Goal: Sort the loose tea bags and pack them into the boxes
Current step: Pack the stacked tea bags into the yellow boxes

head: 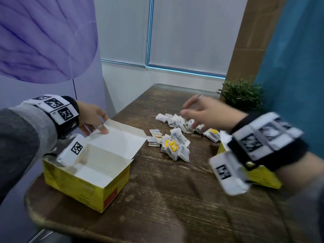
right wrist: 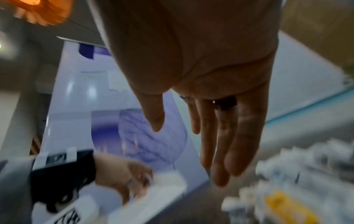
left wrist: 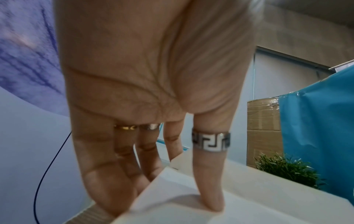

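Looking down from the head camera, I see my left hand point(head: 91, 116) holding the raised lid flap point(head: 121, 135) of the open yellow box point(head: 84, 186) at the left of the wooden bench point(head: 166, 190); the thumb lies on the flap's white inner face and the fingers sit behind it. The box interior looks white and I can make out no tea bags inside. The loose tea bags point(head: 177, 135) lie scattered mid-bench, right of the box, some with yellow tags. My right hand point(head: 206, 114) hovers over the far part of that heap, fingers spread and relaxed, holding nothing; it is blurred. A second yellow box point(head: 263, 178) sits at the right edge, mostly hidden under my right wrist. A small green plant point(head: 242, 93) stands at the far right corner.

On the left wrist camera, the ringed thumb point(left wrist: 210, 181) presses flat on the flap's white card point(left wrist: 182, 204) while the fingers point(left wrist: 107, 174) run down behind its edge, pinching it.

On the right wrist camera, everything is smeared, yet the right hand's fingers point(right wrist: 226, 144) hang straight and empty above the tea bags point(right wrist: 287, 189), not touching them.
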`<state>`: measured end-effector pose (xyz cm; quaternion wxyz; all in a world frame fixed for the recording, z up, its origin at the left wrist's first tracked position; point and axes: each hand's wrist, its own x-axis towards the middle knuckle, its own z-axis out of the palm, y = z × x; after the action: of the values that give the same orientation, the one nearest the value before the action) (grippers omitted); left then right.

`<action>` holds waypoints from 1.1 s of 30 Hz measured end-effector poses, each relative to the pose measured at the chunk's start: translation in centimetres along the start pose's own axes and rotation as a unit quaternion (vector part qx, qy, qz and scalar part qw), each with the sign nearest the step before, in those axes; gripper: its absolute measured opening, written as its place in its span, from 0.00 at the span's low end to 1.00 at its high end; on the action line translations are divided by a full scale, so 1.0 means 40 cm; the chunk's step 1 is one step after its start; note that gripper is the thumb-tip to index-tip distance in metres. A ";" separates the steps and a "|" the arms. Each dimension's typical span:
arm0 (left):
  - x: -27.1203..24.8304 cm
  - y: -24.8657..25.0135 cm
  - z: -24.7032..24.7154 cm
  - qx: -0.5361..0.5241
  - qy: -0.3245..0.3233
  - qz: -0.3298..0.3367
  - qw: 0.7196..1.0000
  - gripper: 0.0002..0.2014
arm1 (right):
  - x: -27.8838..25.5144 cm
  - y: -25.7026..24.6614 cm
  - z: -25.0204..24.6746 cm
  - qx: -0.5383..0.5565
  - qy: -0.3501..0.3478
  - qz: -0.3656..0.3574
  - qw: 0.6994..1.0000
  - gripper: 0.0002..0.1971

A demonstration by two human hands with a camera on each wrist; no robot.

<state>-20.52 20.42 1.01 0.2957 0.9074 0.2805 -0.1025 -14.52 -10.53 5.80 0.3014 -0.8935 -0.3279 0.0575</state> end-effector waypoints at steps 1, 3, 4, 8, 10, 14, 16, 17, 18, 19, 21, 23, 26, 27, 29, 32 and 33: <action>-0.002 0.002 0.002 -0.005 0.003 0.001 1.000 0.14 | 0.020 -0.023 0.057 0.045 -0.066 0.031 0.996 0.11; -0.005 0.008 0.005 -0.016 0.012 0.006 1.000 0.12 | 0.065 -0.049 0.161 0.083 -0.166 0.085 0.979 0.19; -0.006 0.009 0.006 -0.023 0.016 0.008 1.000 0.11 | 0.087 -0.052 0.206 0.095 -0.194 0.104 0.971 0.24; -0.013 0.006 0.003 -0.027 0.019 0.018 0.999 0.08 | 0.132 -0.043 0.288 0.192 -0.202 0.137 0.950 0.28; -0.023 0.008 -0.002 -0.044 0.017 0.021 0.999 0.08 | 0.133 -0.035 0.289 0.247 -0.170 0.134 0.945 0.20; -0.064 0.035 -0.037 -0.134 0.052 0.059 0.988 0.11 | 0.146 -0.032 0.278 0.267 -0.107 0.119 0.950 0.14; -0.092 0.062 -0.059 -0.186 0.097 0.101 0.972 0.11 | 0.152 -0.039 0.277 0.261 -0.086 0.111 0.955 0.13; -0.105 0.077 -0.068 -0.214 0.113 0.123 0.962 0.12 | 0.151 -0.044 0.278 0.260 -0.080 0.103 0.957 0.14; -0.119 0.092 -0.077 -0.239 0.124 0.144 0.952 0.12 | 0.148 -0.051 0.280 0.259 -0.076 0.094 0.958 0.14; -0.131 0.107 -0.084 -0.258 0.134 0.163 0.943 0.11 | 0.143 -0.057 0.282 0.257 -0.073 0.087 0.960 0.14; -0.153 0.141 -0.094 -0.280 0.146 0.194 0.929 0.10 | 0.131 -0.067 0.284 0.254 -0.071 0.080 0.961 0.13; -0.173 0.182 -0.098 -0.294 0.148 0.220 0.918 0.08 | 0.117 -0.072 0.277 0.268 -0.075 0.082 0.957 0.12; -0.211 0.261 -0.090 -0.314 0.126 0.258 0.905 0.06 | 0.096 -0.061 0.226 0.266 -0.074 0.087 0.957 0.17; -0.223 0.290 -0.084 -0.320 0.114 0.270 0.901 0.06 | 0.090 -0.048 0.193 0.254 -0.060 0.085 0.962 0.18; -0.245 0.354 -0.066 -0.336 0.087 0.292 0.891 0.05 | 0.073 -0.013 0.104 0.223 -0.017 0.084 0.971 0.14; -0.265 0.458 -0.009 -0.364 0.059 0.317 0.874 0.05 | 0.034 0.066 -0.059 0.161 0.044 0.105 0.980 0.05; -0.264 0.491 0.023 -0.365 0.049 0.320 0.873 0.06 | 0.020 0.097 -0.109 0.139 0.067 0.118 0.981 0.05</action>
<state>-18.04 2.03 13.40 0.6085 0.7787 0.0066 0.1524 -10.44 -14.58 7.17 0.4350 -0.8772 -0.1878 0.0774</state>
